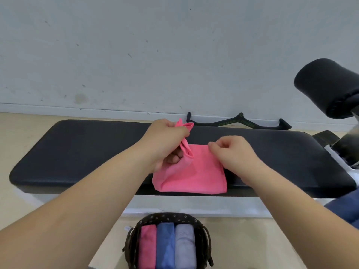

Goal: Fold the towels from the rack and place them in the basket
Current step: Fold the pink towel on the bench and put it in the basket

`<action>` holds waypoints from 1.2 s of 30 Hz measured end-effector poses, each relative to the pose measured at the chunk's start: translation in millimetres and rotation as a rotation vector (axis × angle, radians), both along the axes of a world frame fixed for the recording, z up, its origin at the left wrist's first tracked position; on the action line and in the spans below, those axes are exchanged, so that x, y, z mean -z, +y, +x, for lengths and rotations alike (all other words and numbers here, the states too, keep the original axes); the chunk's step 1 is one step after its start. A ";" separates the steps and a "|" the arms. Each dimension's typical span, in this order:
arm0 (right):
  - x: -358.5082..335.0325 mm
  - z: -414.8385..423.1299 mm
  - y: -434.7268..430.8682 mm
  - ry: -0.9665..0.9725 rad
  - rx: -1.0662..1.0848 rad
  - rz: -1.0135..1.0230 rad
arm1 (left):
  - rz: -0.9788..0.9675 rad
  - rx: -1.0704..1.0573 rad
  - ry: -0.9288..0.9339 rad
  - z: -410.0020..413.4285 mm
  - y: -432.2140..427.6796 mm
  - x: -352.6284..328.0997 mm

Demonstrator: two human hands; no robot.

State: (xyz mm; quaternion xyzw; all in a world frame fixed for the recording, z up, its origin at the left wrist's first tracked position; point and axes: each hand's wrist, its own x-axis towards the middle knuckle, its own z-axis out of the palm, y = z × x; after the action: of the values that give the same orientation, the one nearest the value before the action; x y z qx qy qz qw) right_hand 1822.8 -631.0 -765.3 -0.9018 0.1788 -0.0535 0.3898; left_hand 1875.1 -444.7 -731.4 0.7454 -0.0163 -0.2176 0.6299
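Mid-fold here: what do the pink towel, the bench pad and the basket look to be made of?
Pink towel: soft matte cloth, probably microfibre; it drapes and bunches limply where the left hand grips it. Bench pad: black vinyl or leatherette over padding, likely; faint sheen, fine grain, rounded edges. Basket: dark woven fibre or cord, seemingly, with a patterned fabric lining at the rim.

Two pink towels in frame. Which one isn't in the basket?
The pink towel on the bench, its left edge lifted by the left hand, right hand pinching its far corner. The other pink towel stands folded in the basket, leftmost.
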 end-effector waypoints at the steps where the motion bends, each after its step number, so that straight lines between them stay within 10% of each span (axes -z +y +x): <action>1: 2.2 -3.7 -4.8 0.042 0.009 0.092 | 0.010 0.014 0.001 -1.3 -8.5 2.4; 14: 16.0 -0.6 -23.6 0.101 -0.003 0.439 | 0.235 0.445 -0.108 -20.9 -50.3 39.0; 21: 22.7 5.8 -24.1 0.089 0.039 0.384 | 0.518 0.156 -0.499 -3.8 -7.2 23.4; 27: 30.7 7.7 -19.0 0.022 0.033 0.136 | 0.889 0.254 -0.343 -9.3 12.9 30.6; 36: 15.7 3.3 7.6 -0.072 -0.025 -0.454 | 0.532 0.199 -0.351 -18.0 10.6 42.2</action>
State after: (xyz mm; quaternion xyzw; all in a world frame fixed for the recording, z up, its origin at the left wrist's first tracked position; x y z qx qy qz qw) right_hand 1826.0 -623.4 -781.0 -0.9660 0.1372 -0.1198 0.1836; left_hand 1857.1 -434.1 -773.5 0.9046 -0.1400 -0.1431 0.3763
